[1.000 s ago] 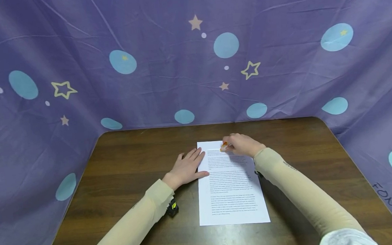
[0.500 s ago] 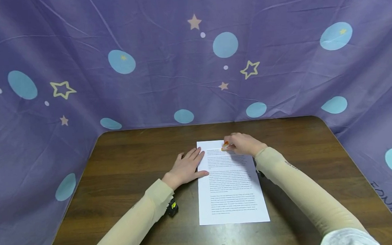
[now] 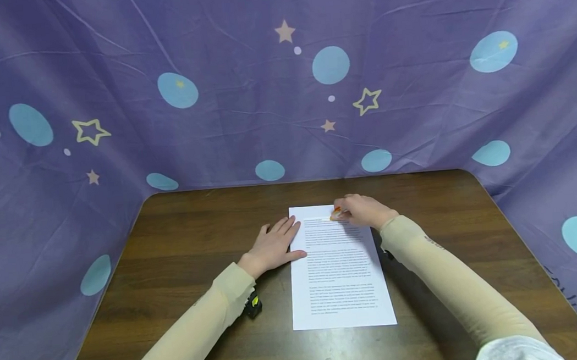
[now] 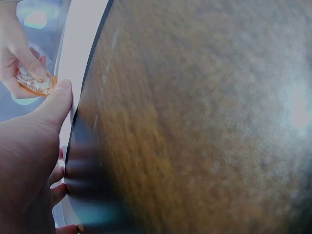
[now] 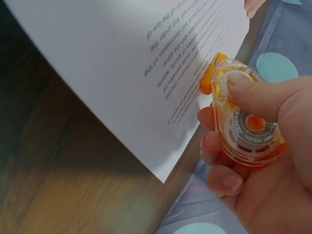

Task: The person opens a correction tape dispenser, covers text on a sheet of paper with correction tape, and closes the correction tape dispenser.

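A printed sheet of paper [image 3: 342, 287] lies flat on the brown wooden table. Fingers spread, my left hand [image 3: 271, 247] rests across the sheet's left edge, thumb and fingertips on the paper. In my right hand [image 3: 365, 210] is a clear and orange correction tape dispenser [image 5: 248, 117], gripped between the thumb and curled fingers. Its orange tip [image 5: 210, 75] is at the first printed lines near the top of the page. The left wrist view also catches the dispenser [image 4: 36, 82] beyond my left thumb. My right hand covers part of the sheet's upper right side.
The wooden table [image 3: 188, 235] reaches back to a purple curtain [image 3: 235, 122] patterned with stars and blue ovals. It hangs along the back and both sides. A small black device [image 3: 253, 305] sits at my left wrist.
My right hand has slid a little to the right along the top lines, carrying the correction tape dispenser. The left hand stays in place on the paper.
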The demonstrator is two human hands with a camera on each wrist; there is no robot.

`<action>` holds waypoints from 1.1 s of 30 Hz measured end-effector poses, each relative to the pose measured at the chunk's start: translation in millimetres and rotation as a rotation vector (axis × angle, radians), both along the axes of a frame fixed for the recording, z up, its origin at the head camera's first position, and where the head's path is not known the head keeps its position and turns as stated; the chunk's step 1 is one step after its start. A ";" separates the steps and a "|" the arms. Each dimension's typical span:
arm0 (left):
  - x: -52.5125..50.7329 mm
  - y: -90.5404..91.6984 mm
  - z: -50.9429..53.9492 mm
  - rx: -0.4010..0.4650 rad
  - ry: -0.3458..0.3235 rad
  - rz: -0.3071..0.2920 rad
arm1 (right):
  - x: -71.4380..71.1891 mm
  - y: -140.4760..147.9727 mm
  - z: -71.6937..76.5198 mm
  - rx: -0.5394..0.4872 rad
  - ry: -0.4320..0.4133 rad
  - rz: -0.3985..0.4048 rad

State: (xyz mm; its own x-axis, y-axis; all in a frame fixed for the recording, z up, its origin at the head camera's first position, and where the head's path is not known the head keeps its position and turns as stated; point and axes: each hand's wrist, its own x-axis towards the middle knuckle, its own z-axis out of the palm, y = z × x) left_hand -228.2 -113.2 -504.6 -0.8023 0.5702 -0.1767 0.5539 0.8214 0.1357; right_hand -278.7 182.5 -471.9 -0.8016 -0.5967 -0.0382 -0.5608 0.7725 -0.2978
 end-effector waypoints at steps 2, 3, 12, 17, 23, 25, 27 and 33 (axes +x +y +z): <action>0.0 -0.3 0.3 0.003 0.000 -0.001 | -0.4 2.3 -0.1 0.001 -0.002 -0.004; -0.1 -0.3 0.3 0.005 -0.001 -0.002 | -0.4 3.4 0.0 -0.001 -0.003 -0.006; -1.8 -0.6 -2.4 0.026 -0.022 0.004 | 0.1 16.4 -1.1 0.009 0.003 -0.023; -1.6 -0.7 -3.5 0.024 -0.016 0.004 | 0.2 23.7 -2.0 0.014 -0.028 -0.055; 0.4 0.6 1.6 0.016 -0.022 0.006 | 2.1 31.8 -0.8 -0.002 -0.022 -0.052; 0.5 0.5 1.1 0.013 -0.019 0.008 | 3.5 34.1 -0.5 0.002 -0.016 -0.056; 0.5 0.3 0.5 0.011 -0.017 0.006 | 4.4 36.3 -0.4 0.002 -0.012 -0.060; 0.2 0.0 0.7 0.022 -0.014 0.000 | 6.4 43.9 0.0 0.004 -0.024 -0.094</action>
